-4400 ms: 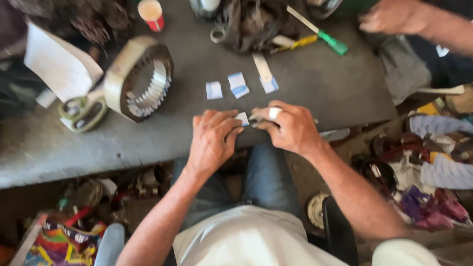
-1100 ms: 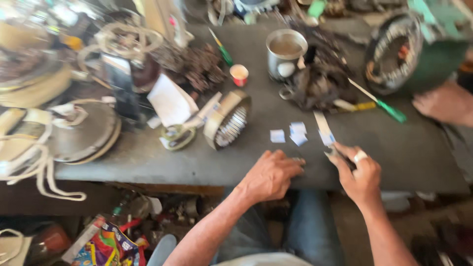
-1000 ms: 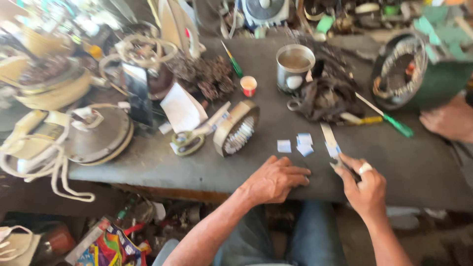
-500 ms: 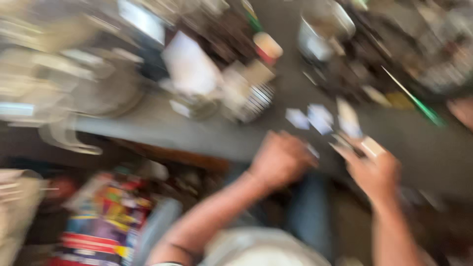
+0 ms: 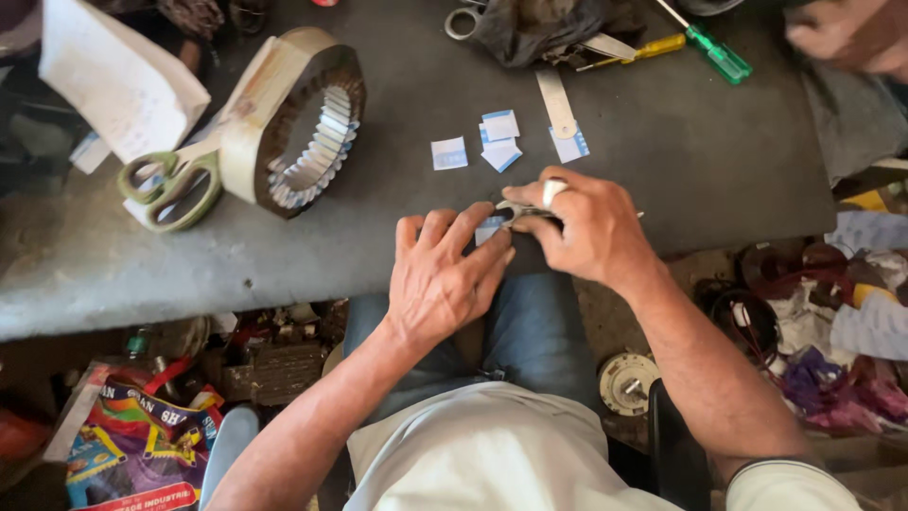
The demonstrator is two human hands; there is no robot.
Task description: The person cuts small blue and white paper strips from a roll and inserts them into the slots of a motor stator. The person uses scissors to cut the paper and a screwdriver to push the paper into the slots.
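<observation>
Closer together now, both hands' fingers [image 5: 473, 227] pinch paper slip [image 5: 489, 230].

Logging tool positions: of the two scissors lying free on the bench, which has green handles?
The scissors at the left, resting against the ring-shaped stator core. The pair at the top edge has grey metal handles.

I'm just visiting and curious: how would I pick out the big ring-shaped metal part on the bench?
Start at the dark grey workbench and look to its left half, up and left of the person's left hand. There a thick round motor stator ring stands tilted on edge, right beside green-handled scissors. Unlike the small flat blue-and-white paper slips nearby, it is bulky, tan outside, with shiny slotted teeth lining its hole.
</observation>
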